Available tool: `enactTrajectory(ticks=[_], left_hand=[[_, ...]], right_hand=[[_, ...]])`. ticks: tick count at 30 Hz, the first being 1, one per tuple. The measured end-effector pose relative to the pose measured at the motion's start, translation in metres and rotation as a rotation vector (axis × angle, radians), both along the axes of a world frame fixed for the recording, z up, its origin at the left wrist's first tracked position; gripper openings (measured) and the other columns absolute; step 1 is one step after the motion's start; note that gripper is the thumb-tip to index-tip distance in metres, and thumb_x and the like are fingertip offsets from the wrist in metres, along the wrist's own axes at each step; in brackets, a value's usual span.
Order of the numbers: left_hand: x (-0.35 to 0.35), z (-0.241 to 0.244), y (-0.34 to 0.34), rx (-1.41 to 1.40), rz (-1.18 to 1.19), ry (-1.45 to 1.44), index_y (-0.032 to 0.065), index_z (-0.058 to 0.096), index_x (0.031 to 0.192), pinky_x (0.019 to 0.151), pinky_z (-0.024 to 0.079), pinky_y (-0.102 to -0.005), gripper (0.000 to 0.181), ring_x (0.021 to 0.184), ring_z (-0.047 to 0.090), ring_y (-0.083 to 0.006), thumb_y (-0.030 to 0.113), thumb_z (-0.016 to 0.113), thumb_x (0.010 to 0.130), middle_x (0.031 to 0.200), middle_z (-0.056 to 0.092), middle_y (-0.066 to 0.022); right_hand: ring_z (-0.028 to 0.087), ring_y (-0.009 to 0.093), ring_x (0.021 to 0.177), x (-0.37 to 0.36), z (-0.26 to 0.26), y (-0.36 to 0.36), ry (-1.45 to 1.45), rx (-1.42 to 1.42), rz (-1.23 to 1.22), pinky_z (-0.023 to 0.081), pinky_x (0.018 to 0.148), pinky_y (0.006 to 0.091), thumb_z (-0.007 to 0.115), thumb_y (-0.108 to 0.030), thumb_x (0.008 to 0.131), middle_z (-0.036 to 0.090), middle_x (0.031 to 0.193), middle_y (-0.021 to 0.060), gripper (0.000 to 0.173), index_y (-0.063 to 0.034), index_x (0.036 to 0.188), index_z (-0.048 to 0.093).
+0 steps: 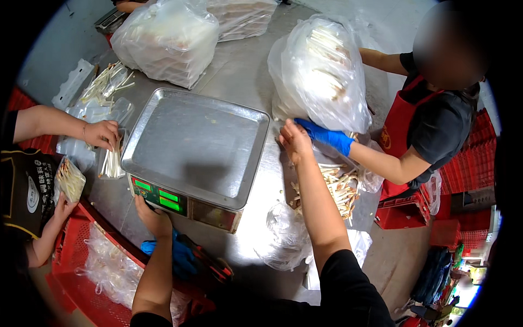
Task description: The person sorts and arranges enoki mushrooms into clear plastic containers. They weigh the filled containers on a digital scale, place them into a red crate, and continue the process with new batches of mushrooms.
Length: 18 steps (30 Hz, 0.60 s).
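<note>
At the front left corner of a digital weighing scale [163, 196] with lit green displays is my left hand [154, 218], its fingers against the scale's casing. Whether it grips the casing is hard to see. The scale's metal tray [192, 143] holds nothing. My right hand [296, 141] reaches to the lower edge of a big clear plastic bag [322, 73] of pale, thin-stemmed mushrooms or vegetables. No object shows in its fingers. Next to it, a co-worker's blue-gloved hand [327, 137] is also at the bag.
Loose stems [337, 188] and crumpled plastic [286, 233] lie at right. A second co-worker's hand [104, 133] is at a stem-filled plastic tray [111, 163]. Another full bag [167, 45] stands behind the scale. A blue glove [182, 255] and red crate [73, 274] are near me.
</note>
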<state>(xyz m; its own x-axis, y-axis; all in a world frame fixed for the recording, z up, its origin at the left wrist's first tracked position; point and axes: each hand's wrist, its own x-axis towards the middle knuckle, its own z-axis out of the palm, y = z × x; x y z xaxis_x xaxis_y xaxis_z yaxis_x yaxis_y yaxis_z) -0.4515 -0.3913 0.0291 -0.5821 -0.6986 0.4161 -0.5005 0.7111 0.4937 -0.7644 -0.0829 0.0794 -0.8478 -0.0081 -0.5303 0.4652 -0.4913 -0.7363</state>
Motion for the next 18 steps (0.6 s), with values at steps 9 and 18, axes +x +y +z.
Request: enactTrajectory(ticks=[9,18], left_hand=[[-0.005,-0.004,-0.002,-0.015,0.018,-0.01,-0.006,0.038,0.13,0.107,0.027,-0.0453,0.058,0.126,0.036,-0.04,-0.009,0.044,0.072,0.137,0.037,-0.025],[0.0,0.003,0.006,0.025,0.062,-0.022,-0.0059,0.038,0.13,0.107,0.027,-0.044,0.059,0.127,0.035,-0.0396,-0.011,0.047,0.071,0.138,0.036,-0.0235]], right_hand=[[0.059,0.014,0.062,0.058,-0.011,0.057,-0.085,0.034,-0.03,0.049,0.054,0.0252,0.049,-0.031,0.096,0.065,0.083,0.0088,0.031,0.0001,0.097,0.055],[0.061,0.022,0.09,0.152,0.162,0.064,0.912,1.046,0.415,0.048,0.081,0.0333,0.075,-0.012,0.071,0.064,0.095,0.0114,0.036,-0.0007,0.102,0.063]])
